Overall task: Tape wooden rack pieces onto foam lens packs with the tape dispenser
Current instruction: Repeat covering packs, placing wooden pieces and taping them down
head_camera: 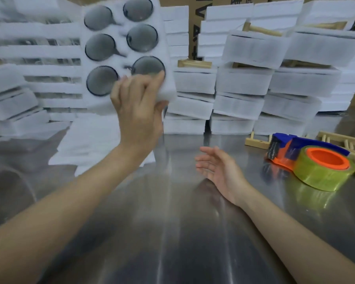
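My left hand (138,107) grips the lower right corner of a white foam lens pack (119,50), held upright in the air with several dark round lenses facing me. My right hand (217,167) hovers open above the metal table, palm turned left, holding nothing. The tape dispenser (307,160), blue and orange with a yellowish tape roll, lies on the table to the right of that hand. A wooden rack piece (344,142) lies behind the dispenser, partly hidden by it, and a smaller wooden piece (257,141) sits just left of it.
Stacks of white foam packs (244,83) fill the back of the steel table (172,232), some with wooden pieces on top. Loose foam sheets (94,140) lie at the left under the lifted pack. Cardboard boxes (201,9) stand behind.
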The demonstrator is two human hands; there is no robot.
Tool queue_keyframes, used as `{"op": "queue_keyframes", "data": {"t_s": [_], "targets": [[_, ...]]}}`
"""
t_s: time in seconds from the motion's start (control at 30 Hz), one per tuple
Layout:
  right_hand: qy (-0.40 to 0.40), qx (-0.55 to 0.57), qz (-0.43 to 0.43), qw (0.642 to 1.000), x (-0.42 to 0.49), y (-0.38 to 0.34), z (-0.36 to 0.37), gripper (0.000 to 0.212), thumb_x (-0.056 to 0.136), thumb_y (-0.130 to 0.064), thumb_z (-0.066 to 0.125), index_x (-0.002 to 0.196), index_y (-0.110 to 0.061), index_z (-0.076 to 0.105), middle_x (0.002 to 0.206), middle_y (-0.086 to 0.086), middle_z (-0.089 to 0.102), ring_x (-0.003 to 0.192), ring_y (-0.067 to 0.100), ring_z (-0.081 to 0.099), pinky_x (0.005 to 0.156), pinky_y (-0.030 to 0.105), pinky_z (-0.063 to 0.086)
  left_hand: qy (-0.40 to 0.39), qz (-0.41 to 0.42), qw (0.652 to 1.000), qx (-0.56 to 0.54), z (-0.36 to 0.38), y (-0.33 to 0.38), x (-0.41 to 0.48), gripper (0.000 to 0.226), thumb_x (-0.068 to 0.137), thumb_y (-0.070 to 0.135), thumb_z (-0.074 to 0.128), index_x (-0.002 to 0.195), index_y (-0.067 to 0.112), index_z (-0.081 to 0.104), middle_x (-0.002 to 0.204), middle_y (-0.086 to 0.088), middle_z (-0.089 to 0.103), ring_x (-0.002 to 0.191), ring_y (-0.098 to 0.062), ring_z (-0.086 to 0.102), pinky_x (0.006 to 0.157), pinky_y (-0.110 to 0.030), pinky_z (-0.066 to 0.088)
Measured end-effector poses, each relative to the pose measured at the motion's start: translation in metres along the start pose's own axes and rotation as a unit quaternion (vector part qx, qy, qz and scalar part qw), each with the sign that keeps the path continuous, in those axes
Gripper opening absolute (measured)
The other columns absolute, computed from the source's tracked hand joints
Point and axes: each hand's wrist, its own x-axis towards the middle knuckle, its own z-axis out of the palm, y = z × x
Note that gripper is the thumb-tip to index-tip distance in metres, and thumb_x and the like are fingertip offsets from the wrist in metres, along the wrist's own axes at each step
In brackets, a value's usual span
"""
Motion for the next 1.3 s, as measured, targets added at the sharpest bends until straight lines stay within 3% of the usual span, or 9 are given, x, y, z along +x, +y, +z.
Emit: {"op": "queue_keyframes", "data": {"t_s": [0.2,0.3,0.4,0.47,0.57,0.77,0.97,1.17,1.3], "targets": [[0.056,0.005,-0.061,0.997,-0.005,-0.002,0.0,0.062,0.09,-0.05,0.044,0.14,-0.012,0.046,0.136,0.011,0.055,0.126,0.026,0.052,0.107,0.044,0.041,-0.153,0.18,0.966,-0.105,-0.027,0.061,-0.091,0.034,0.076,0.002,0.077,0.109,0.007,0.073,0.09,-0.008,0.07,0.091,-0.026,0.062,0.086,-0.037,0.042],[0.085,0.013,-0.047,0.995,-0.008,-0.004,-0.007,0.053,0.094,-0.032,0.055,0.142,-0.016,0.038,0.128,0.01,0.062,0.117,0.027,0.06,0.1,0.045,0.047,-0.249,0.195,0.926,-0.204,-0.018,0.07,-0.092,0.032,0.077,0.012,0.081,0.107,0.002,0.073,0.091,-0.01,0.071,0.082,-0.026,0.067,0.071,-0.034,0.052],[0.107,-0.094,-0.087,0.986,-0.007,-0.007,-0.01,0.036,0.093,-0.005,0.053,0.127,-0.012,0.054,0.11,0.005,0.071,0.093,0.017,0.068,0.082,0.033,0.055,-0.28,0.176,0.913,-0.237,-0.013,0.064,-0.089,0.03,0.081,0.008,0.076,0.109,0.001,0.071,0.101,-0.009,0.072,0.086,-0.026,0.068,0.071,-0.033,0.053],[0.12,-0.14,-0.076,0.98,-0.004,-0.007,-0.012,0.036,0.089,-0.001,0.054,0.123,-0.009,0.06,0.121,0.015,0.065,0.104,0.022,0.064,0.092,0.038,0.05,-0.265,0.183,0.915,-0.242,-0.013,0.053,-0.089,0.027,0.087,0.003,0.063,0.113,0.005,0.07,0.115,-0.009,0.069,0.099,-0.024,0.067,0.08,-0.032,0.05],[0.195,-0.278,-0.075,0.938,-0.001,-0.011,-0.016,0.034,0.088,-0.012,0.063,0.12,-0.022,0.062,0.133,0.01,0.052,0.117,0.018,0.053,0.107,0.036,0.039,-0.233,0.052,0.961,-0.136,-0.015,0.026,-0.085,0.037,0.08,0.003,0.047,0.111,0.008,0.068,0.125,-0.008,0.065,0.106,-0.023,0.062,0.081,-0.036,0.046],[0.166,-0.366,-0.056,0.914,-0.007,-0.011,-0.019,0.031,0.091,-0.036,0.06,0.122,-0.036,0.054,0.122,-0.001,0.043,0.111,0.012,0.046,0.097,0.025,0.033,-0.16,-0.122,0.979,0.031,-0.024,-0.049,-0.086,0.031,0.075,0.002,0.051,0.098,0.013,0.069,0.126,-0.003,0.063,0.112,-0.023,0.058,0.095,-0.041,0.035],[0.157,-0.407,-0.089,0.895,-0.008,-0.011,-0.019,0.036,0.094,-0.033,0.059,0.129,-0.028,0.053,0.12,0.0,0.04,0.112,0.013,0.047,0.093,0.024,0.032,-0.37,-0.36,0.847,0.128,-0.024,-0.092,-0.104,0.059,0.085,0.014,0.055,0.138,-0.006,0.038,0.142,-0.023,0.043,0.135,-0.038,0.032,0.11,-0.05,0.027],[0.159,-0.411,-0.101,0.892,-0.009,-0.01,-0.018,0.035,0.094,-0.03,0.059,0.128,-0.025,0.054,0.119,-0.001,0.04,0.114,0.014,0.046,0.091,0.024,0.032,-0.378,-0.271,0.859,0.213,-0.024,-0.096,-0.099,0.057,0.082,0.03,0.05,0.13,0.001,0.049,0.11,-0.019,0.056,0.105,-0.035,0.045,0.093,-0.045,0.025],[0.16,-0.408,-0.103,0.893,-0.009,-0.01,-0.017,0.035,0.094,-0.029,0.059,0.128,-0.024,0.054,0.119,0.0,0.04,0.115,0.015,0.046,0.091,0.023,0.032,-0.385,-0.204,0.872,0.221,-0.022,-0.09,-0.092,0.056,0.073,0.045,0.04,0.091,-0.003,0.064,0.088,-0.016,0.051,0.089,-0.033,0.043,0.085,-0.044,0.027]]}}
